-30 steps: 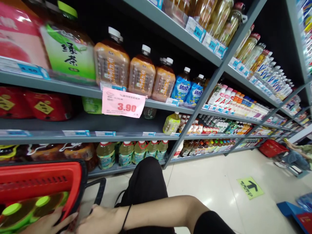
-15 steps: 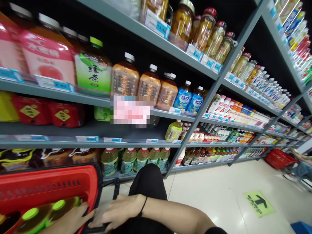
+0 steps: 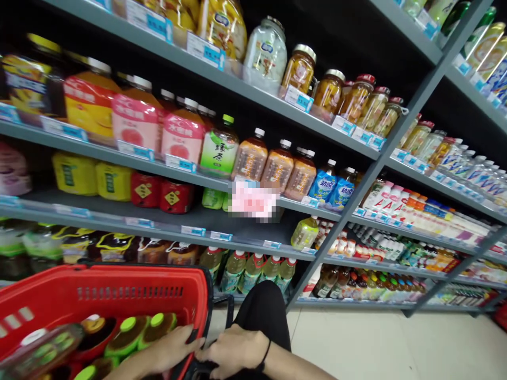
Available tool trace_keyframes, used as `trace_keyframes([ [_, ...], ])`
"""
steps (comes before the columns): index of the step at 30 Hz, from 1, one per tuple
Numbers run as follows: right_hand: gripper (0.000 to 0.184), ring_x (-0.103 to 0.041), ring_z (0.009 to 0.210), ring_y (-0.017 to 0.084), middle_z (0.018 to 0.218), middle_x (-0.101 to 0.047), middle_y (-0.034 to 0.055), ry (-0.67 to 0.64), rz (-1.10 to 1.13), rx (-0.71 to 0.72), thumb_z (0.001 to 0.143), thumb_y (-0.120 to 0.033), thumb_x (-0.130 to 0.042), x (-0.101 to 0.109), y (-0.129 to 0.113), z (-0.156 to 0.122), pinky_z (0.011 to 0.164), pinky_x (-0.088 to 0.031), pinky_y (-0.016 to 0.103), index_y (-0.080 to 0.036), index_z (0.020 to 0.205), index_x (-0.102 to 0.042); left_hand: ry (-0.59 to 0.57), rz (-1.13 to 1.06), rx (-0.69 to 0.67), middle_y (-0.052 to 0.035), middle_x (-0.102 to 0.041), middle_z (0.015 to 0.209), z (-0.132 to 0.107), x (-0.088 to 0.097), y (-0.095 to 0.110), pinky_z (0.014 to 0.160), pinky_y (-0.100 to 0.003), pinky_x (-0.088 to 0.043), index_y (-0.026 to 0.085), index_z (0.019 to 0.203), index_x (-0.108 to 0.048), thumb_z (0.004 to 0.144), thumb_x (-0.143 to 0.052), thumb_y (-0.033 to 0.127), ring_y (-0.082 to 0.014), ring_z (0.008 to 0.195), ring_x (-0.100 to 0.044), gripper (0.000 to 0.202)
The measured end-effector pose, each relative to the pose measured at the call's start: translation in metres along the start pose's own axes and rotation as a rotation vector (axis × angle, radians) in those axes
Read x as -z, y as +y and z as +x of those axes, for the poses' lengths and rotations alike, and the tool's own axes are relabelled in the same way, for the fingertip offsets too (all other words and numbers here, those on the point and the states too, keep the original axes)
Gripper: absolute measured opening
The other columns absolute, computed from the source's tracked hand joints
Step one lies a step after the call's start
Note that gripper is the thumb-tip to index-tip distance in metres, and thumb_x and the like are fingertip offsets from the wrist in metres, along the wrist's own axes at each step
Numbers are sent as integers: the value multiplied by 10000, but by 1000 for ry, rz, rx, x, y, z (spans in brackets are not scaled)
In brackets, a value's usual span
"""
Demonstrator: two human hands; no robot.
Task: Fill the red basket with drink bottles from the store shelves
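Two hands: left hand spread over the near-right rim of the red basket; right hand curls in from outside the same rim. Grip under the fingers is hidden; cannot tell how tightly either closes.
Wrist: dark band on the right arm.
Basket: lower left, black handle projecting at the hands' end; probably held here because the rim offers purchase.
Load: green-capped bottles lean together, likely bracing each other; one bottle lies slanted at the left.
Knee: dark-clad knee, just beside the handle.
Bottom shelf: teal-labelled bottles, upright in a row.
Drink shelf: green tea bottle and neighbours, labels outward, presumably for reading.
Jar shelf: glass jars above.
Far bay: white bottles beyond the slanting upright.
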State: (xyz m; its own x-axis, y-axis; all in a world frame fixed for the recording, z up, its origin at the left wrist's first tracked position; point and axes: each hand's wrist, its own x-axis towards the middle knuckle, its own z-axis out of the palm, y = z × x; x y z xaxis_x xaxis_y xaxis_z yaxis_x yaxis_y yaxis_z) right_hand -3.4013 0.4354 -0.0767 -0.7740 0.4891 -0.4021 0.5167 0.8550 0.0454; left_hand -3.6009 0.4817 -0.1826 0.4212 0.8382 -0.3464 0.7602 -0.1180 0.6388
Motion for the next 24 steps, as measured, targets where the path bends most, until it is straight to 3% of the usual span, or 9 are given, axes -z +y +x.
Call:
trace_keyframes([
  [3,506,-819,788,273,958,-838,91,42,-13,-12,944,-478,-701,-15,-4,1,543,-603,308,-189,1354,-635,-89,-59,-15,-189,-713,1113,4,-2,-2,528,-373,-620,206,949,-569,659,-370,852,-350,804,-791,736],
  [9,694,-818,853,339,921,-824,144,130,-54,-149,932,-533,-715,-56,-15,-2,765,-675,448,-160,1489,-537,-89,-49,30,-179,-648,1188,7,0,9,543,-389,-608,225,865,-461,676,-450,766,-304,711,-766,573],
  [15,691,-814,902,333,982,-828,132,122,-18,-173,950,-550,-701,-53,-15,-9,817,-668,485,-189,1511,-520,-26,80,-45,-206,-685,1088,5,-2,18,615,-395,-627,228,832,-450,776,-386,663,-387,952,-762,443],
  [18,620,-805,927,322,1012,-822,134,118,-12,-225,941,-479,-718,-53,-22,-4,850,-659,479,-176,1459,-561,-7,94,-28,-222,-682,1140,5,-2,19,634,-383,-633,214,848,-455,828,-377,589,-343,894,-777,383],
  [21,638,-798,915,312,992,-813,164,151,-22,-340,904,-321,-733,-70,-39,7,949,-628,508,-105,1473,-543,-50,34,23,-194,-686,1116,5,-1,21,555,-342,-607,205,875,-450,855,-394,525,-285,742,-783,326],
  [24,521,-781,777,300,858,-800,132,255,-33,-436,911,-200,-659,-85,-52,19,849,-642,498,-114,1420,-594,-91,0,36,-119,-694,954,9,-3,19,535,-307,-589,210,879,-434,874,-440,468,-252,660,-775,258],
])
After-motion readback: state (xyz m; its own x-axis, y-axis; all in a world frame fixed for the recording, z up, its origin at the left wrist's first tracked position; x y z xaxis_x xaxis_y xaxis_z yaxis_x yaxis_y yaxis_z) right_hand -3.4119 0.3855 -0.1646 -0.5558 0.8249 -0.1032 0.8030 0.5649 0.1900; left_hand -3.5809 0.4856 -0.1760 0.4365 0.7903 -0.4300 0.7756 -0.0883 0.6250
